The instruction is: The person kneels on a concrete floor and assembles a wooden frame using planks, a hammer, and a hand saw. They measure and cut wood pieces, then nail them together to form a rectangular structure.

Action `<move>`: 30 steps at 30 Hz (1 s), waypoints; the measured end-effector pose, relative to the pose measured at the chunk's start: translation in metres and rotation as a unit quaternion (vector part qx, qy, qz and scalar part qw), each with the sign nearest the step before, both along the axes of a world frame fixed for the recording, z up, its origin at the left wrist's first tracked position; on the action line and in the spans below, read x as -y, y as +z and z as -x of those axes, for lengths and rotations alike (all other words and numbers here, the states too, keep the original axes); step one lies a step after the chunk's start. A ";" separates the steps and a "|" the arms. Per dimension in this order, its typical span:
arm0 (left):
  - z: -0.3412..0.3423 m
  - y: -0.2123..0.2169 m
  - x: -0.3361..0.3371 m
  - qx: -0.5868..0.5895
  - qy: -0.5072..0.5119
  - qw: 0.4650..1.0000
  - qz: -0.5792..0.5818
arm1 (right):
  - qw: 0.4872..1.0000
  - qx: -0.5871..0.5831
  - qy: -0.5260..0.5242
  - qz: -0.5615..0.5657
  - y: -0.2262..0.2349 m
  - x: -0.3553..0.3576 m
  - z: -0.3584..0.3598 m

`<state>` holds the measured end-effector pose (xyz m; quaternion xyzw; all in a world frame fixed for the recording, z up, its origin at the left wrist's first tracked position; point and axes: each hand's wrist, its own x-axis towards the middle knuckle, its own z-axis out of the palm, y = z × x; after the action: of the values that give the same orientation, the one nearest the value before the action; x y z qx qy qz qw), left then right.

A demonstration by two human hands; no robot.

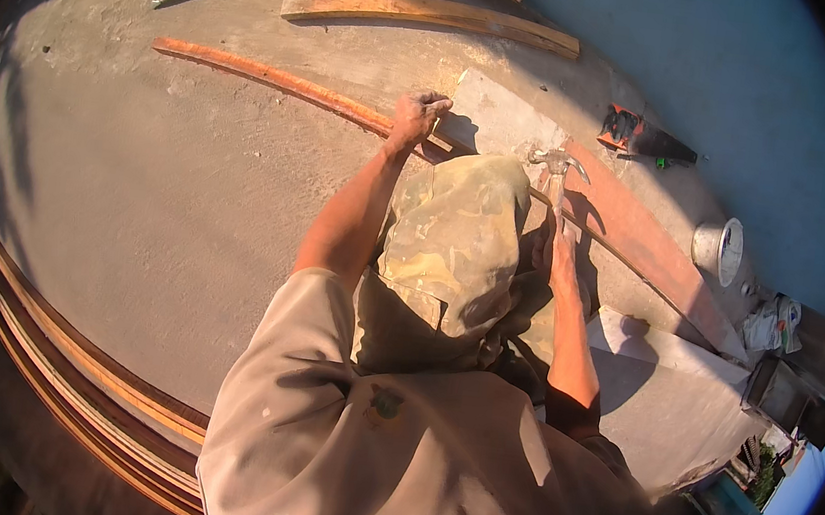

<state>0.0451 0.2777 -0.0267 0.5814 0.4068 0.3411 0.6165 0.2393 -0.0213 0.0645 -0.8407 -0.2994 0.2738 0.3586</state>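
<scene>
- Hammer (557, 166) handle gripped in your right hand (561, 249), fingers closed around it.
- Your left hand (419, 119) is curled nearly closed just at the wooden strip (280, 81); you cannot tell whether it pinches anything.
- Beyond your right hand shows the hammer's metal claw head; the slender, reddish-orange strip extends left from your left hand.
- Your forearms reach forward, either side of your patterned trouser leg (456, 227).

Wide passage over concrete floor (161, 161) at left, long reddish board (271, 76) lying across by the left hand (417, 119), camouflage-clad knee (457, 217) between both hands, hammer (557, 164) at right, white bucket (730, 251) farther right
</scene>
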 end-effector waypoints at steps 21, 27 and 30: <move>0.006 0.022 -0.019 -0.221 -0.218 0.939 -0.147 | 0.957 -0.264 -0.112 -0.047 0.008 -0.036 0.053; 0.005 0.012 -0.009 -0.175 -0.196 0.949 -0.177 | 0.991 -0.117 -0.053 0.023 0.005 -0.047 0.055; 0.006 0.015 -0.006 -0.191 -0.205 0.922 -0.265 | 0.996 -0.088 0.003 0.020 0.023 -0.060 0.053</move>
<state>0.0389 0.2837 -0.0116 0.8486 0.2831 0.1849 0.4068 0.1863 0.0383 0.0880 -0.8194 -0.2635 0.3542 0.3656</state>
